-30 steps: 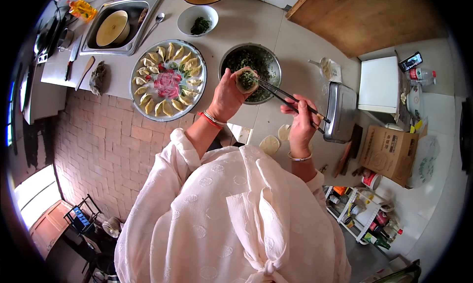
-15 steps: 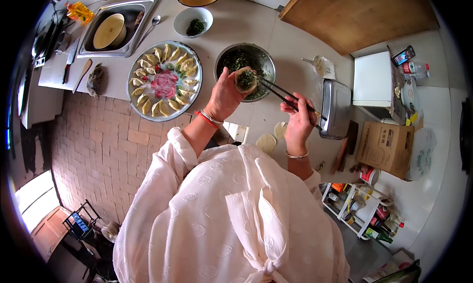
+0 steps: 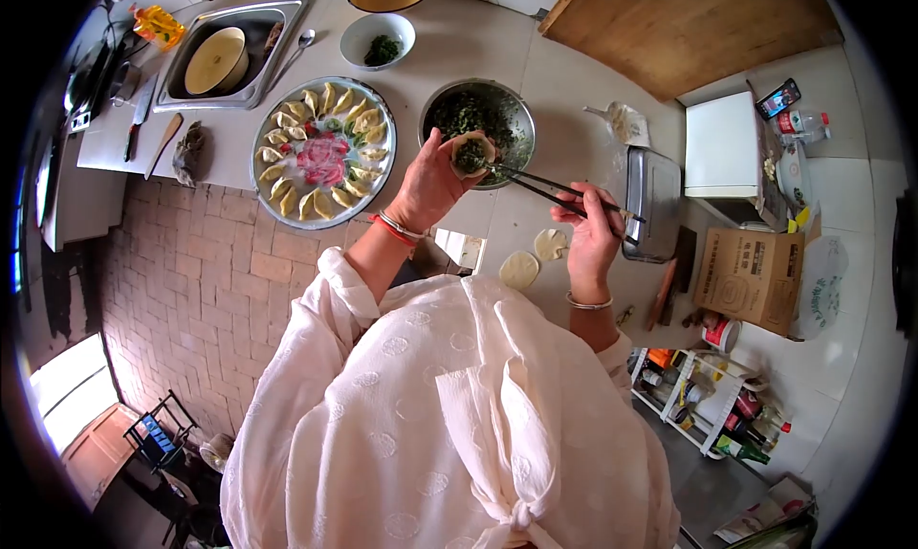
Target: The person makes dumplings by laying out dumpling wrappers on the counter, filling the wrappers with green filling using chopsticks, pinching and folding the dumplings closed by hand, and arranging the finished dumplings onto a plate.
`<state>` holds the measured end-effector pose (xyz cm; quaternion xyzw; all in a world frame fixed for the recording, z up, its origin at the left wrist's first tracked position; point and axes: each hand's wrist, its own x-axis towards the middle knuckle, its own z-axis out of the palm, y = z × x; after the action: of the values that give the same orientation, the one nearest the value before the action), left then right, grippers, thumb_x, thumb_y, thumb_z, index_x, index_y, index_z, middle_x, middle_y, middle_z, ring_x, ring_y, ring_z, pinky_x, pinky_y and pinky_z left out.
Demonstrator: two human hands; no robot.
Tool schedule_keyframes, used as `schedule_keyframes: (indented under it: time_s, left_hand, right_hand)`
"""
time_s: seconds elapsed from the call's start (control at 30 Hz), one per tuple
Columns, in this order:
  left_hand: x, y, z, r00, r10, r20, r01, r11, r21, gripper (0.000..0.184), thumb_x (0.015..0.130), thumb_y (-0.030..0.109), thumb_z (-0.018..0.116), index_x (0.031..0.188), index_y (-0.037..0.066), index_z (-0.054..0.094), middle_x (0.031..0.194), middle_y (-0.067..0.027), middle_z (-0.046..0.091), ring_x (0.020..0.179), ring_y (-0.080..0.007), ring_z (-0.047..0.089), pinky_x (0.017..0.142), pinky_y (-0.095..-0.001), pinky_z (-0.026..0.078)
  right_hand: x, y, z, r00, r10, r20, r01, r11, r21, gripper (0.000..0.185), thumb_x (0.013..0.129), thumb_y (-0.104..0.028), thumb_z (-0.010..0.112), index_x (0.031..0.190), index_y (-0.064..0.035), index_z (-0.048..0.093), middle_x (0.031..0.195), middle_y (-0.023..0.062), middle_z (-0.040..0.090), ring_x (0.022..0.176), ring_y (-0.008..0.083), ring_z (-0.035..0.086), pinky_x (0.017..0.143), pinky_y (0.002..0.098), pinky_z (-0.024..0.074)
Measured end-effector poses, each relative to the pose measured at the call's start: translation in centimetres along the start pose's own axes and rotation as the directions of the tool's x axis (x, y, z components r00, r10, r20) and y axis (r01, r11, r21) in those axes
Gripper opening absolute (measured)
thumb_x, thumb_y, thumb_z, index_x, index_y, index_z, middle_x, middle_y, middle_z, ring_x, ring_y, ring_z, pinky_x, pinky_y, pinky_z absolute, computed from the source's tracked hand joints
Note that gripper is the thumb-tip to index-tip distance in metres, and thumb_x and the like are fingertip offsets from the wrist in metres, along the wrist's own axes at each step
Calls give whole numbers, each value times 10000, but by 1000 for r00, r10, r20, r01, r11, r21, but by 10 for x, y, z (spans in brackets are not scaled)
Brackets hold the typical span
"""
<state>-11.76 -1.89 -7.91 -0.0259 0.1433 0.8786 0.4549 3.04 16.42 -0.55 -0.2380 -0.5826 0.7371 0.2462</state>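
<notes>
My left hand [image 3: 427, 187] holds a round dough wrapper [image 3: 472, 155] with dark green filling on it, over the near edge of the metal bowl [image 3: 524, 152] of chopped green filling. In my right hand [image 3: 595, 235] are dark chopsticks [image 3: 545, 187], their tips at the right edge of the wrapper. Two flat dough rounds [image 3: 519, 271] lie on the counter between my hands and body. A patterned round tray [image 3: 323, 154] to the left bears several folded dumplings in a ring.
A white bowl [image 3: 378, 41] with greens stands behind the tray. At the left are a sink [image 3: 231, 52], a knife [image 3: 141, 117] and a spatula [image 3: 163, 145]. A lidded metal box [image 3: 653, 205], a cardboard box [image 3: 751, 276] and a bottle rack [image 3: 706, 404] are at the right.
The chopstick tips have moved down from the filling to the wrapper's right edge. My right hand has shifted slightly right and down. My left hand still holds the wrapper.
</notes>
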Motion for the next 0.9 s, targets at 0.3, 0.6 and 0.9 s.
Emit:
schedule_keyframes:
  time_s: [0.3, 0.6, 0.9]
  left_hand:
    - [-12, 6, 0, 999, -39, 4, 38, 998, 50, 645, 1027, 497, 346, 1372, -33, 470, 1336, -166, 559, 1241, -262, 537, 1072, -371, 431]
    - [-17, 12, -5, 1000, -29, -8, 29, 999, 35, 647, 1025, 504, 350, 1378, -26, 462, 1348, -157, 549, 1243, -266, 535, 1104, -379, 397]
    - [-16, 13, -19, 1000, 2, -18, -1, 1000, 23, 627, 1025, 497, 358, 1345, -26, 492, 1332, -154, 559, 1234, -268, 544, 1097, -375, 407]
  right_hand:
    - [9, -8, 8, 997, 72, 27, -70, 995, -69, 247, 972, -179, 541, 1012, 40, 647, 837, 164, 689, 635, 225, 681, 587, 296, 562]
    - [14, -2, 26, 1000, -11, 20, 11, 1000, -27, 240, 978, -178, 544, 1013, 36, 648, 847, 155, 690, 628, 226, 680, 583, 301, 560]
    - [15, 3, 18, 999, -43, -22, 43, 999, 9, 244, 977, -182, 545, 1022, 38, 640, 852, 160, 689, 625, 226, 675, 586, 297, 555]
